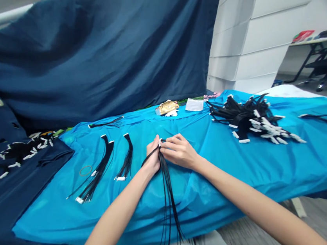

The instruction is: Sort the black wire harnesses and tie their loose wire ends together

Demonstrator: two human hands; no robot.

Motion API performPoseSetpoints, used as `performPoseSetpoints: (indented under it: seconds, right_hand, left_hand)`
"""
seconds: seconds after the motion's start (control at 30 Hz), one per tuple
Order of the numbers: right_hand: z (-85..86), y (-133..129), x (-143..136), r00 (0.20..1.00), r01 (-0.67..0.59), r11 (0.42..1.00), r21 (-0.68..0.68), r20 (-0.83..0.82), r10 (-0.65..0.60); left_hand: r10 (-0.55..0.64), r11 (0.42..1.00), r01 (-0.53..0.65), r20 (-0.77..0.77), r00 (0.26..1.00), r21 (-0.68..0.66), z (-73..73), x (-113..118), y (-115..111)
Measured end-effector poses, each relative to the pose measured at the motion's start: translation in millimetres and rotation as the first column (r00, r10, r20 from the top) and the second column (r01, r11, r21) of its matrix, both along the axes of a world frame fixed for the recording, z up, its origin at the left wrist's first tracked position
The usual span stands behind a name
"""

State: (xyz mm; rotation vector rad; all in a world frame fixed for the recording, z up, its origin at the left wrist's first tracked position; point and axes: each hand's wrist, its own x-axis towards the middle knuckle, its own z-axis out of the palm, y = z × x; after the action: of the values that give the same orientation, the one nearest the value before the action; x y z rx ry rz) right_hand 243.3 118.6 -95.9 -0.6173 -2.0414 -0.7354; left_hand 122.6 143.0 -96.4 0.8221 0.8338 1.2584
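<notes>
Between my two hands is a wire harness [167, 185], its white connector pinched at the top and its loose black wires hanging over the table's front edge. My left hand [153, 155] is closed around the connector end, with some wires passing across the palm. The fingers of my right hand [180, 151] press on the same connector from the other side. To the left lie a short wire harness [127, 154] and a longer pair of wire harnesses [99, 167], white connectors at their ends. The fingertips partly hide the held connector.
A large heap of black harnesses [239, 117] lies at the right on the blue cloth [201, 197]. More harnesses [22, 150] rest on dark cloth at the left. A rubber band [85, 170], gold packet [167, 107] and white packet [194, 104] lie around. A dark curtain [108, 50] hangs behind.
</notes>
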Motion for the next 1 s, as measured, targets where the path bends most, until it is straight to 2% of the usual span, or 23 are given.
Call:
performPoseSetpoints:
  seconds: [0.07,0.13,0.23,0.33,0.4,0.43,0.57,0.63,0.7,0.77,0.83,0.87,0.93,1.0]
  right_hand:
    - [1.5,-2,-2,0.988,-0.072,0.989,-0.128,-0.145,0.053]
    - [4.6,-5,-3,0.936,-0.195,0.945,-0.262,-0.339,0.099]
    - [10.8,-8,-2,0.778,-0.436,0.809,-0.394,-0.618,0.119]
    - [15.4,-7,1,0.55,-0.65,0.647,-0.398,-0.834,0.039]
    - [17.0,-6,2,0.427,-0.722,0.592,-0.358,-0.904,-0.026]
    - [17.6,-6,2,0.396,-0.737,0.582,-0.343,-0.917,-0.039]
    - [19.8,-8,3,0.415,-0.759,0.558,-0.337,-0.91,0.014]
    - [21.9,-10,5,0.442,-0.782,0.521,-0.343,-0.894,0.075]
    - [24.8,-13,7,0.493,-0.818,0.426,-0.387,-0.853,0.171]
    - [27.9,-15,10,0.568,-0.821,0.272,-0.503,-0.771,0.288]
    - [30.1,-18,11,0.644,-0.741,0.118,-0.661,-0.651,0.401]
    - [30.7,-19,11,0.672,-0.68,0.061,-0.731,-0.588,0.45]
    - [30.6,-23,9,0.694,-0.565,-0.011,-0.825,-0.483,0.534]
    - [29.5,-26,5,0.668,-0.497,-0.065,-0.865,-0.429,0.608]
  left_hand:
    - [-0.004,1.0,0.004,0.003,1.0,-0.001,1.0,0,1]
    - [0.013,1.0,-0.013,-0.002,1.0,-0.001,1.5,-1,2]
    - [0.037,0.999,-0.037,-0.012,0.999,0.012,1.2,-1,3]
    - [0.049,0.999,-0.048,-0.03,0.998,0.026,0.4,0,5]
    - [0.066,0.997,-0.065,-0.037,0.997,0.03,0.0,0,5]
    - [0.072,0.997,-0.071,-0.037,0.997,0.031,-0.1,0,5]
    - [0.077,0.997,-0.077,-0.033,0.996,0.018,0.7,0,5]
    - [0.079,0.997,-0.079,-0.027,0.996,0.006,1.3,-1,4]
    - [0.079,0.997,-0.079,-0.029,0.996,-0.001,1.7,-2,4]
    - [0.089,0.996,-0.09,-0.047,0.995,-0.013,1.7,-3,3]
    - [0.097,0.994,-0.101,-0.077,0.992,-0.047,1.4,-3,2]
    - [0.098,0.992,-0.104,-0.089,0.991,-0.07,1.2,-2,1]
    - [0.09,0.99,-0.099,-0.087,0.992,-0.1,0.5,-1,1]
    - [0.081,0.992,-0.086,-0.056,0.995,-0.092,-0.5,1,0]
